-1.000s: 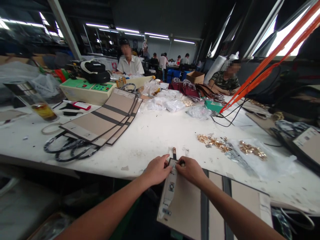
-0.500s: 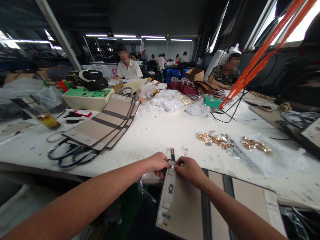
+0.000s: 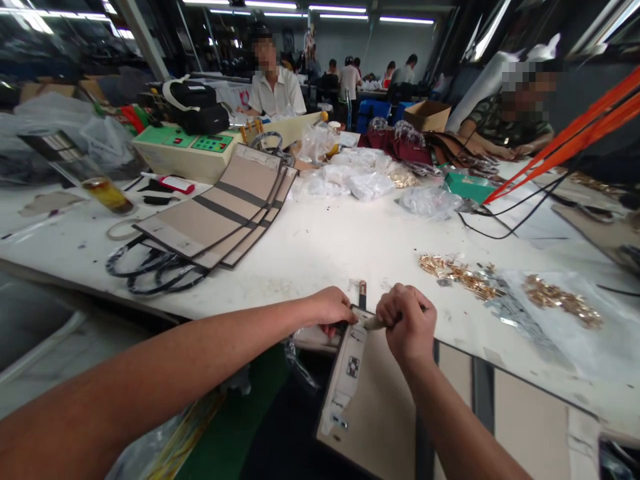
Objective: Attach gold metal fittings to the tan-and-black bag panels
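A beige bag panel (image 3: 385, 400) with dark bands and small metal plates lies tilted over the table's front edge. My left hand (image 3: 333, 310) is closed on its upper left corner, thumb on top and the other fingers partly hidden beneath. My right hand (image 3: 407, 320) is fisted around a tool (image 3: 374, 323) whose dull beige end rests at the panel's top edge beside my left thumb. The fingers hide most of that tool, so I cannot tell its kind. A short dark strap with a gold metal end (image 3: 363, 288) sticks out beyond this edge onto the table.
Stacked beige panels (image 3: 215, 213) with dark handles lie left, near a glass bottle (image 3: 107, 190) and a green-topped machine (image 3: 185, 147). Gold metal pieces (image 3: 460, 275) lie right, some on a plastic sheet (image 3: 550, 340). Orange cords (image 3: 570, 133) hang at right. Two people sit across the table.
My right hand has risen off the panel's surface and turned into a fist, with the tool's beige end now showing. My left hand keeps its hold on the corner. The view has shifted.
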The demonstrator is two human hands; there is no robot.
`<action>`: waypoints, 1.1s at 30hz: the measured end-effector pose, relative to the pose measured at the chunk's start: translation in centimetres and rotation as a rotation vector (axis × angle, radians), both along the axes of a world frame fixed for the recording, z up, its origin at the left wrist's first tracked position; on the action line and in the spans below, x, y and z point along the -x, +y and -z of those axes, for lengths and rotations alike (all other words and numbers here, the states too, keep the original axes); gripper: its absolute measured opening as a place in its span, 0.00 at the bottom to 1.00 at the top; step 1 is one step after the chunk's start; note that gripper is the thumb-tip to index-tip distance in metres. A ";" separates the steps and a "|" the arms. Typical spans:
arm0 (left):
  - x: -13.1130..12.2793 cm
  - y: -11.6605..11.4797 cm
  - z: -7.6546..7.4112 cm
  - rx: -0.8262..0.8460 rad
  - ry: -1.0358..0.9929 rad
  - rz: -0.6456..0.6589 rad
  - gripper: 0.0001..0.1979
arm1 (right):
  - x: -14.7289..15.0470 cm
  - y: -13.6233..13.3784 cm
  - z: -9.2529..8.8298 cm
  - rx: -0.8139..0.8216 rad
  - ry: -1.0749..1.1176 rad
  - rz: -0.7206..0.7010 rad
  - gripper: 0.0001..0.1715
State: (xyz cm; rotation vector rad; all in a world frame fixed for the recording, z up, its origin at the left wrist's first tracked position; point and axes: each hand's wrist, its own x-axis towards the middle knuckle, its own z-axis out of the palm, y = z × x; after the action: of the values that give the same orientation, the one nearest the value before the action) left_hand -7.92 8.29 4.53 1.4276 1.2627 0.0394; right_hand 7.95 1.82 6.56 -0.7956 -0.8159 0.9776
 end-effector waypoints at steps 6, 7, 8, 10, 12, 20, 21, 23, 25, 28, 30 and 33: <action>0.1 -0.1 0.5 0.014 -0.019 -0.015 0.12 | 0.8 0.9 -0.8 -0.003 -0.228 -0.103 0.30; 0.2 0.0 0.6 0.014 -0.026 -0.015 0.12 | 0.7 0.8 -1.2 -0.024 -0.245 -0.109 0.30; 0.2 0.0 0.7 0.014 -0.033 -0.016 0.12 | 0.7 0.7 -1.3 -0.035 -0.276 -0.112 0.30; 0.3 0.0 0.7 0.017 -0.046 -0.016 0.12 | 0.7 0.6 -0.8 -0.001 -0.366 -0.109 0.31; 0.5 0.0 0.5 0.023 -0.060 -0.007 0.12 | 0.8 0.6 0.0 0.063 -0.441 -0.103 0.31; 1.5 0.2 1.1 0.053 -0.168 0.080 0.11 | 2.7 1.6 -3.2 -0.022 -0.450 -0.198 0.32; 1.5 0.3 1.2 0.048 -0.180 0.088 0.10 | 3.1 1.8 -3.4 -0.015 -0.474 -0.223 0.32; 1.6 0.2 1.3 0.026 -0.190 0.095 0.11 | 3.3 1.9 -3.1 0.040 -0.576 -0.270 0.32; 1.7 0.1 1.3 -0.006 -0.185 0.090 0.13 | 2.9 1.8 -2.1 0.119 -0.699 -0.288 0.32; 1.8 0.1 1.3 -0.037 -0.168 0.093 0.13 | 1.8 1.5 -1.3 0.174 -0.775 -0.262 0.32; 1.8 0.1 1.3 -0.041 -0.160 0.102 0.13 | 1.3 1.3 -1.5 0.127 -0.714 -0.251 0.32; 1.8 0.2 1.5 -0.041 -0.149 0.107 0.13 | 1.6 1.1 -1.7 0.009 -0.542 -0.260 0.32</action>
State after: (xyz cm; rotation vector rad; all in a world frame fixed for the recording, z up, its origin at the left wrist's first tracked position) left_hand -9.73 8.47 3.04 1.4977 1.0678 0.0984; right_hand 6.37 2.95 8.30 -0.9967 -1.4102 1.0047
